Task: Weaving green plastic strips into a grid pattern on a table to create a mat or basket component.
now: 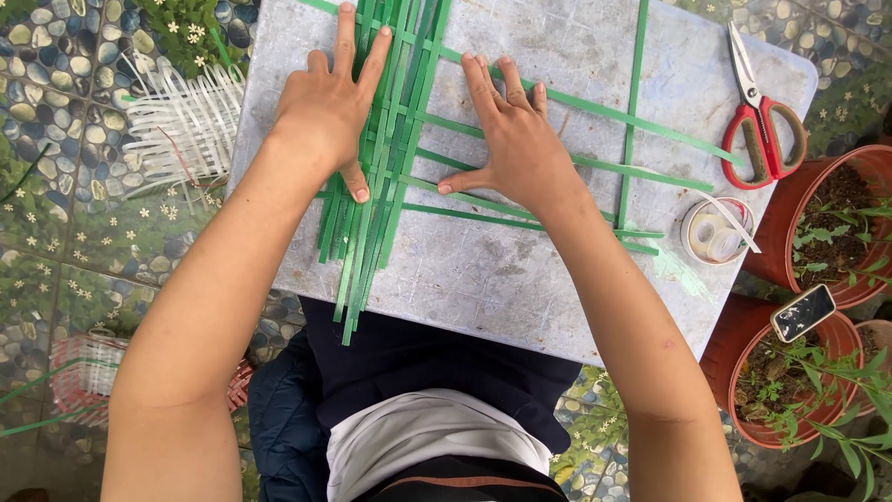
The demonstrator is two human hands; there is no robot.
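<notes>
Several long green plastic strips [381, 186] lie bundled lengthwise on a grey board [557, 270] across my lap. Other green strips [595, 165] cross them sideways toward the right. My left hand [327, 104] lies flat on the bundle's left side, fingers spread, thumb on the strips. My right hand [517, 139] presses flat on the crossing strips just right of the bundle, its thumb reaching toward the left thumb. Neither hand grips anything.
Red-handled scissors [764, 130] and a roll of clear tape [714, 232] sit on the board's right side. Two red plant pots [790, 232] stand at right, a phone [803, 312] resting on one. A white woven piece [181, 121] lies on the pebble-pattern floor at left.
</notes>
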